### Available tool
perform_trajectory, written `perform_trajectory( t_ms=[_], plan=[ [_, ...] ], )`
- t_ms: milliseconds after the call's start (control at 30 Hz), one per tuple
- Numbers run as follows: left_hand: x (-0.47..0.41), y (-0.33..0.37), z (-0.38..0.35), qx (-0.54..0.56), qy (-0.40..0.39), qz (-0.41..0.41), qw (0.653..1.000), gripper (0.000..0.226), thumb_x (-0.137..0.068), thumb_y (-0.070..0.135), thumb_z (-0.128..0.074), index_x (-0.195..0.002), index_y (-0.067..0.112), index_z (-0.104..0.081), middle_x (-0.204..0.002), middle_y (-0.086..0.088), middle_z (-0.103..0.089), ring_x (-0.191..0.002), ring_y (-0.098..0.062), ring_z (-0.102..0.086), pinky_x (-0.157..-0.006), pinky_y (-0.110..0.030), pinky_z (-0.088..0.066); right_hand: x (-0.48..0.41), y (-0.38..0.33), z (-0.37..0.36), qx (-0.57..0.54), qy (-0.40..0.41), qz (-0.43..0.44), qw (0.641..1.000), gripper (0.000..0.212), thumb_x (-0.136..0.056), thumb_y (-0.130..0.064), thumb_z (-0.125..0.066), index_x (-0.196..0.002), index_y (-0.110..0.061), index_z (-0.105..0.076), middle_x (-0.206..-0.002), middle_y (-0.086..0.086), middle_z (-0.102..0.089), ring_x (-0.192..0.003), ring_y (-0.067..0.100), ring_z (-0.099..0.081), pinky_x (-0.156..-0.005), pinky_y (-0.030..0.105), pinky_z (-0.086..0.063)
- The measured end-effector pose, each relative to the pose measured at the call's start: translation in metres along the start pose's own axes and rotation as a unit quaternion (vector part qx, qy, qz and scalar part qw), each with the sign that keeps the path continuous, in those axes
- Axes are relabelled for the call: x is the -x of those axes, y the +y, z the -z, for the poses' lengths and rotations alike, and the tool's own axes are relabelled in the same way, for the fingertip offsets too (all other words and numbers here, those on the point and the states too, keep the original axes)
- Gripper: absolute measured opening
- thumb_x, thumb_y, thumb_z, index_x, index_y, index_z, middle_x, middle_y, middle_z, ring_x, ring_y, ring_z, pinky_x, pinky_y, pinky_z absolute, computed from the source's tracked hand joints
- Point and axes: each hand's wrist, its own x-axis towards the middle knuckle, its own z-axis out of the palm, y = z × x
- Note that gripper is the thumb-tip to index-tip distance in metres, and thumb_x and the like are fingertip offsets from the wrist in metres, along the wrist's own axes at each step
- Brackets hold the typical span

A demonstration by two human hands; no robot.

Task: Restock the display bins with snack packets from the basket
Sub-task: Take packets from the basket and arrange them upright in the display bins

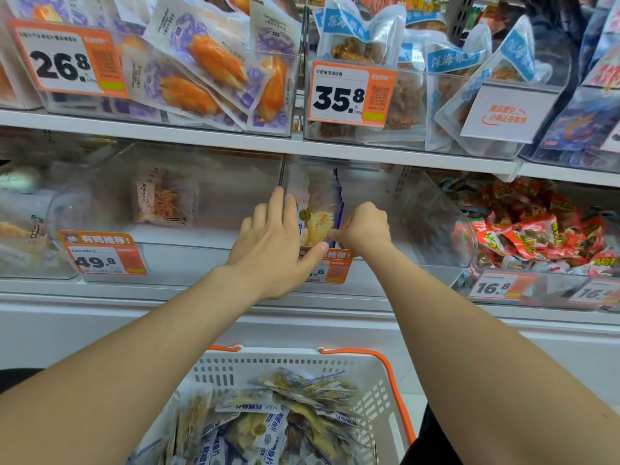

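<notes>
A white basket (375, 391) with orange handles sits below me, holding several blue-and-white snack packets (268, 424) with yellow contents. Both hands reach into a clear display bin (402, 216) on the lower shelf. A stack of matching packets (318, 213) stands upright there between my hands. My left hand (271, 243) lies with straight fingers against the stack's left side, thumb under its front edge. My right hand (364, 229) is curled and pinches the stack's right edge.
The clear bin to the left (201, 203) holds one packet of shredded snack (164, 199). Red packets (536, 229) fill the bin on the right. The upper shelf carries full bins and price tags (349, 95). A white shelf ledge (302, 317) separates the bins from the basket.
</notes>
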Motion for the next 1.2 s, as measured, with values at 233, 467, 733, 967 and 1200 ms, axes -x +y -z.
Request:
perform_trajectory(
  t_ms=[233, 467, 733, 967, 1200],
  plan=[
    [0.01, 0.003, 0.013, -0.009, 0.176, -0.117, 0.977, 0.058, -0.084, 0.047, -0.058, -0.13, 0.011, -0.052, -0.13, -0.011, -0.048, -0.115, -0.03, -0.045, -0.09, -0.042, -0.045, 0.006, 0.005, 0.013, -0.007, 0.01, 0.001, 1.0, 0.042, -0.08, -0.042, -0.088, -0.083, -0.007, -0.066, -0.079, 0.009, -0.069, -0.065, 0.025, -0.069, -0.048, 0.027, -0.048],
    [0.034, 0.007, 0.0, -0.026, 0.077, -0.177, 0.981, 0.029, -0.091, 0.046, -0.043, -0.078, 0.023, -0.055, -0.069, 0.005, -0.06, -0.062, -0.026, -0.06, -0.053, -0.031, -0.044, 0.061, -0.014, 0.033, 0.015, 0.15, 0.164, 0.975, 0.017, -0.097, -0.019, -0.049, -0.098, -0.006, -0.059, -0.092, 0.009, -0.059, -0.08, 0.032, -0.055, -0.066, 0.036, -0.038],
    [0.057, 0.002, -0.043, -0.062, -0.26, -0.146, 0.952, 0.026, -0.097, 0.036, -0.044, -0.093, 0.023, -0.066, -0.09, 0.0, -0.068, -0.08, -0.028, -0.064, -0.065, -0.036, -0.052, 0.15, -0.006, 0.027, 0.194, 0.107, 0.322, 0.92, 0.012, -0.093, -0.022, -0.051, -0.083, -0.017, -0.047, -0.08, 0.01, -0.063, -0.07, 0.039, -0.053, -0.052, 0.035, -0.019],
    [0.093, 0.01, -0.096, -0.077, -0.435, -0.1, 0.891, 0.023, -0.102, 0.024, -0.046, -0.094, 0.012, -0.064, -0.086, -0.004, -0.056, -0.072, -0.027, -0.051, -0.062, -0.033, -0.04, 0.19, 0.055, -0.03, 0.353, -0.192, 0.274, 0.874, 0.01, -0.1, -0.024, -0.056, -0.094, -0.015, -0.054, -0.099, 0.012, -0.056, -0.092, 0.035, -0.061, -0.07, 0.036, -0.04],
    [0.121, 0.018, -0.136, -0.16, -0.457, -0.153, 0.861, 0.015, -0.098, 0.001, -0.057, -0.089, 0.012, -0.061, -0.084, -0.003, -0.049, -0.068, -0.019, -0.054, -0.068, -0.037, -0.052, 0.193, 0.088, -0.062, 0.43, -0.338, 0.286, 0.787, 0.003, -0.098, -0.012, -0.052, -0.097, -0.015, -0.051, -0.099, 0.006, -0.058, -0.082, 0.026, -0.056, -0.066, 0.036, -0.046]
  ],
)
